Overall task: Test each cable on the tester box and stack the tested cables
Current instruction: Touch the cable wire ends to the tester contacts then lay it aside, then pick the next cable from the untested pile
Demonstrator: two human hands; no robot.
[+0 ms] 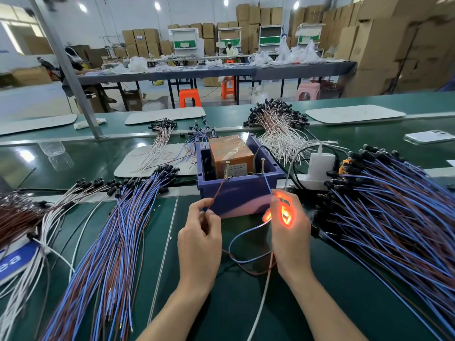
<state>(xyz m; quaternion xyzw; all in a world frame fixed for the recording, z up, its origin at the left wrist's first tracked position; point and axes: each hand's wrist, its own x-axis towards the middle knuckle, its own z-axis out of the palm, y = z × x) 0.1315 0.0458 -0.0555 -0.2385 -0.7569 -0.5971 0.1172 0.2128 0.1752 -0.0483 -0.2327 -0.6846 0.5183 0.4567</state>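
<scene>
The tester box is a purple plastic bin holding an orange block, with two upright screws on its near rim. My left hand pinches the brown wire of a cable, its tip touching the left screw. My right hand pinches the blue wire toward the right screw and holds the cable's lamp end, which glows orange-red through my fingers. The cable's slack loops on the mat between my wrists. A fanned pile of blue-brown cables lies left, a bigger pile right.
A white charger on a power strip sits right of the box. White cable bundles lie behind it, a phone far right. Brown and white cables and a blue label lie at the left edge. People work at distant tables.
</scene>
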